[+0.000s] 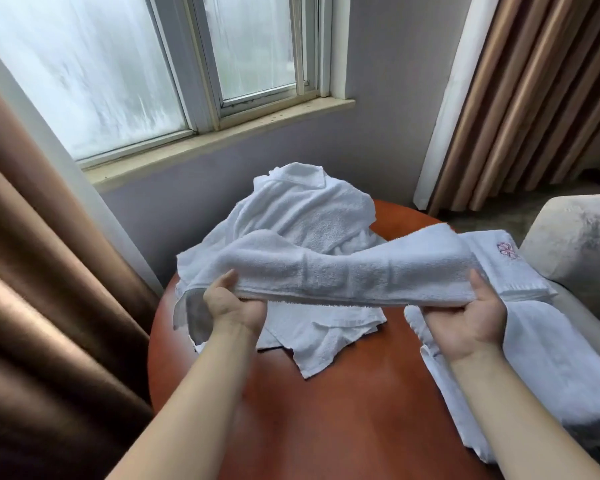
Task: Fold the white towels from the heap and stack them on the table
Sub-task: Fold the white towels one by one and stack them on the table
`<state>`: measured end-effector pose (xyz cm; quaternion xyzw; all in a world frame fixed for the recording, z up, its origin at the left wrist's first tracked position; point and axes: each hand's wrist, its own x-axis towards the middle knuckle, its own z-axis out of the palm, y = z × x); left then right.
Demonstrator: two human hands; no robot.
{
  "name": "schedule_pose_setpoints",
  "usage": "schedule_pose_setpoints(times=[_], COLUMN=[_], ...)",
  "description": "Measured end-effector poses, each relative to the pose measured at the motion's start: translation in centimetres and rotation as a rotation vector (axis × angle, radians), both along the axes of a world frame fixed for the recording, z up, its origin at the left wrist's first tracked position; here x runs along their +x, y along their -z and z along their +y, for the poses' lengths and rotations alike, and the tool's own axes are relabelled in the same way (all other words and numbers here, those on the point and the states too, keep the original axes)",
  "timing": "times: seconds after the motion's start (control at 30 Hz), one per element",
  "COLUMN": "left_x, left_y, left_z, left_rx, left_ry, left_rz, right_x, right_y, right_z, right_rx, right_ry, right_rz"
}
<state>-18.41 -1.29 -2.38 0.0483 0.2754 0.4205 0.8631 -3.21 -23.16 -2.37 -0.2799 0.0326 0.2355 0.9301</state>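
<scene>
Mid-fold, the left hand (234, 301) and right hand (465, 318), held apart, grip a towel (343, 271), seemingly bound for the stack (510, 268).

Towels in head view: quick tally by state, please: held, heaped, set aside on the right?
Held towel: 1
Heap: 1, its towels cannot be counted
Embroidered towel, right: 1
Plain towel, right: 1
Total: 4 items

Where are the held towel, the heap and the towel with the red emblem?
Held towel (347, 271), head view: middle of its span.
Heap (305, 206), head view: crumpled top.
Emblem towel (513, 271), head view: flat top face.
</scene>
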Motion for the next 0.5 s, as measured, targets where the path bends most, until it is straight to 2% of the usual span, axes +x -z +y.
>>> schedule_pose_setpoints(times=[0.2, 0.37, 0.5], left_x=[-1.4, -3.6, -6.0], left_y=[-0.1, 5.5, 10.0], left_z=[2.1, 3.6, 4.0], left_rx=[0.051, -0.088, -0.086], left_ry=[-0.012, -0.003, -0.031], left_rz=[0.060, 0.196, 0.328], right_x=[0.0, -0.5, -0.9], right_y=[-0.3, 3.4, 6.6], right_z=[0.4, -0.4, -1.3], right_rx=[-0.032, -0.119, -0.185], right_ry=[0.010, 0.123, 0.116], right_rz=[-0.017, 0.086, 0.159])
